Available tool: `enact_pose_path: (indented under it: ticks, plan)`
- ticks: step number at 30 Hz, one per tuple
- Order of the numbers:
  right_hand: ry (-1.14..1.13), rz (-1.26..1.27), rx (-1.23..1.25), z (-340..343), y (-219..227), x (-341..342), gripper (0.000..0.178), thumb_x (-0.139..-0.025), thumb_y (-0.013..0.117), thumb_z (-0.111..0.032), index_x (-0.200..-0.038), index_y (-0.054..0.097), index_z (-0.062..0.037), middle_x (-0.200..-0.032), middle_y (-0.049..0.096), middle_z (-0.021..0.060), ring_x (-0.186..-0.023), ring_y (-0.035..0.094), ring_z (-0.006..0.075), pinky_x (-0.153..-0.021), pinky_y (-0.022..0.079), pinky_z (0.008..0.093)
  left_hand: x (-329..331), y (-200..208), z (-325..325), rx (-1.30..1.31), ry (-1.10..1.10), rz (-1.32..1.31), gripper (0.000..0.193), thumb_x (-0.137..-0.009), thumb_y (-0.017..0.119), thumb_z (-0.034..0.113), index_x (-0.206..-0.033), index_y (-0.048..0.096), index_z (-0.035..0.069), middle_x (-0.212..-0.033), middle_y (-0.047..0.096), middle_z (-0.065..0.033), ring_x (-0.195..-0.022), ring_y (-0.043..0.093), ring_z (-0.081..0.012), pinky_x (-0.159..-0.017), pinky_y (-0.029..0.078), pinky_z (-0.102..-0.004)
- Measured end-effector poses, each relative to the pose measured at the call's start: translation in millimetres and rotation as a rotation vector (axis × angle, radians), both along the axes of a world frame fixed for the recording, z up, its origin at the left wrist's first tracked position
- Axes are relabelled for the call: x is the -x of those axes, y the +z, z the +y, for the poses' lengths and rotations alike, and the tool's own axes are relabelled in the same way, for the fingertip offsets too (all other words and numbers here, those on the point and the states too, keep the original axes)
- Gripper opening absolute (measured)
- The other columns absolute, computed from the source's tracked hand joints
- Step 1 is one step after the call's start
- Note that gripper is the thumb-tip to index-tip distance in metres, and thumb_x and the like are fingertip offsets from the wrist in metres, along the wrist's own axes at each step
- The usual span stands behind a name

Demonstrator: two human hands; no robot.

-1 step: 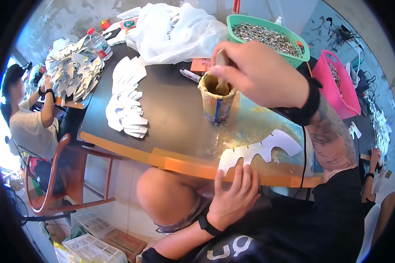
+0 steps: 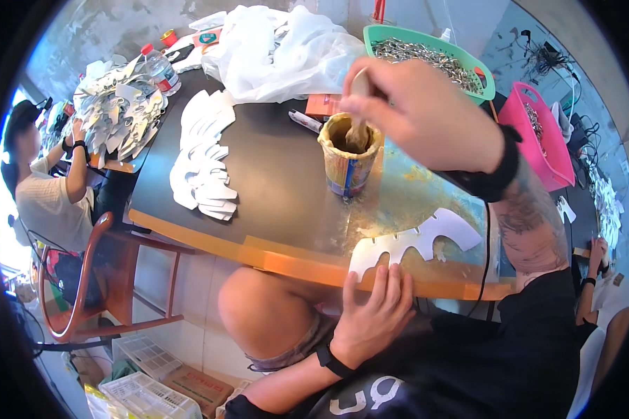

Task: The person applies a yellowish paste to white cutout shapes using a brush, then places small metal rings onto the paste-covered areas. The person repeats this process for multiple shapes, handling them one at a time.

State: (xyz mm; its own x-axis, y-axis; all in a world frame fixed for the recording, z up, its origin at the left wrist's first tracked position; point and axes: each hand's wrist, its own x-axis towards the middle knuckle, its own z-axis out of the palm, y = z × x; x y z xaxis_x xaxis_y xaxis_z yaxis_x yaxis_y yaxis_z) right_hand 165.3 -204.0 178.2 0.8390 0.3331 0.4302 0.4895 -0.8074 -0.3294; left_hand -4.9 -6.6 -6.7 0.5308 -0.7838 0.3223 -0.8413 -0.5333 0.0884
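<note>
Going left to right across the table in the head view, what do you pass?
Plastic bottle → stack of white cut-outs → glue-smeared can with the right hand over it → pink basket.

Right hand (image 2: 426, 115) holds a pale stick (image 2: 358, 105) dipped into a glue-smeared yellow can (image 2: 348, 162) on the dark counter (image 2: 279, 188). Left hand (image 2: 372, 318) presses a white notched cardboard cutout (image 2: 416, 243) at the counter's orange front edge.

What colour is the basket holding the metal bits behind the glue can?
The basket is green; it shows best in the head view, beyond the right hand.
</note>
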Motion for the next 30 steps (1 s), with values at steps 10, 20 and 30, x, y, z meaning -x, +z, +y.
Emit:
enact_pose_path:
  ticks: [10,20,30]
  plan:
    - [-0.066,-0.136,-0.305,-1.5,75.5,42.7,0.022,-0.106,0.064,-0.021,-0.106,0.065,0.0012,-0.081,0.061,-0.0017,-0.069,0.05,0.0048,-0.064,0.042,0.0222,-0.3,-0.4,0.9,0.01,-0.012,-0.001,0.069,-0.094,0.062,0.056,-0.147,0.056,0.013,-0.157,0.046,-0.0175,-0.149,0.038,-0.0316,-0.115,0.023,-0.0718]
    - [-0.024,0.171,-0.233,-6.1,70.4,44.4,0.02,-0.106,0.062,-0.018,-0.11,0.064,0.0015,-0.081,0.06,-0.0016,-0.07,0.051,0.0063,-0.064,0.043,0.0232,2.5,-3.0,2.5,-0.009,0.014,-0.007,0.07,-0.095,0.062,0.057,-0.148,0.055,0.012,-0.158,0.046,-0.0169,-0.151,0.036,-0.0323,-0.117,0.021,-0.0717]
    - [0.191,0.017,-0.067,-3.7,48.4,17.9,0.022,-0.101,0.063,-0.023,-0.098,0.063,-0.0011,-0.085,0.067,0.0147,-0.082,0.065,0.0333,-0.075,0.05,0.0424,2.8,-2.9,-0.6,-0.005,0.017,-0.011,0.072,-0.093,0.064,0.057,-0.148,0.055,0.012,-0.158,0.045,-0.0177,-0.151,0.035,-0.0331,-0.117,0.021,-0.0729]
